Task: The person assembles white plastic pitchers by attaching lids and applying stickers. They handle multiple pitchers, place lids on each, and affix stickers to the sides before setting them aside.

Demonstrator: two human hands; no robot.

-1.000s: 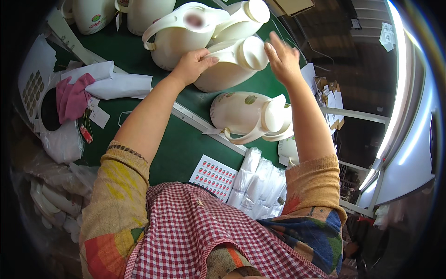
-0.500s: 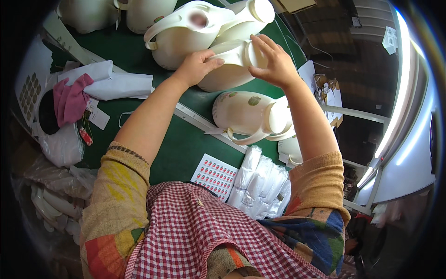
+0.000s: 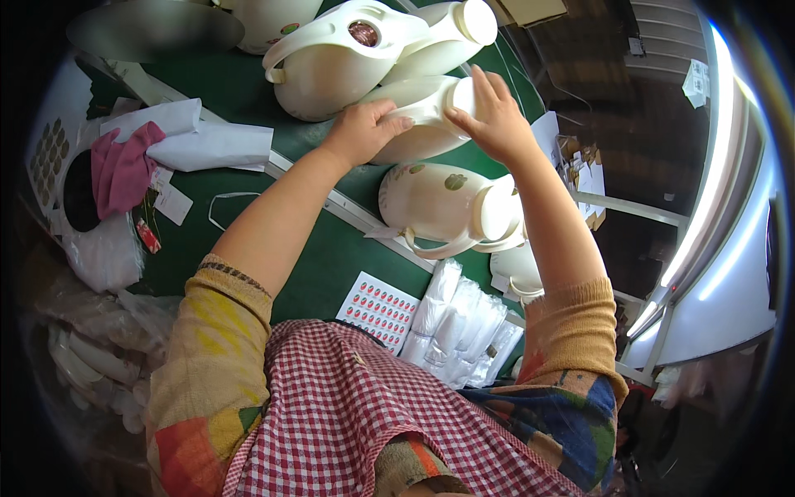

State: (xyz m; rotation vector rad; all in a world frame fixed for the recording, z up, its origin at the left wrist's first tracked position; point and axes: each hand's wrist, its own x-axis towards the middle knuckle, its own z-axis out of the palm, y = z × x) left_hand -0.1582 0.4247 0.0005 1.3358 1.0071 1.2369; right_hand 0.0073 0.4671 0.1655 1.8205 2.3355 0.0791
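A cream thermos jug (image 3: 435,141) lies tilted on the green table between my hands. My left hand (image 3: 362,134) grips it near the neck, with the thumb pointing toward the lid. My right hand (image 3: 499,123) is wrapped over the lid end, fingers on the far side and thumb on the near side. Just beyond, a lidless jug (image 3: 323,87) shows a shiny coppery inside through its mouth. Behind it another cream jug (image 3: 439,45) lies with its lid on. Closer to me rests a jug with a printed green motif (image 3: 426,199).
A sheet of red stickers (image 3: 377,311) lies near me beside folded clear plastic bags (image 3: 460,323). At left are white paper (image 3: 219,149), a pink cloth (image 3: 124,170) and tags. A pale rail (image 3: 356,211) crosses the table. A blurred grey oval shape (image 3: 153,31) is at upper left.
My hands and the jug between them have shifted slightly right. The lidless jug has also shifted slightly right. At upper left, a blurred grey oval shows where a cream jug was.
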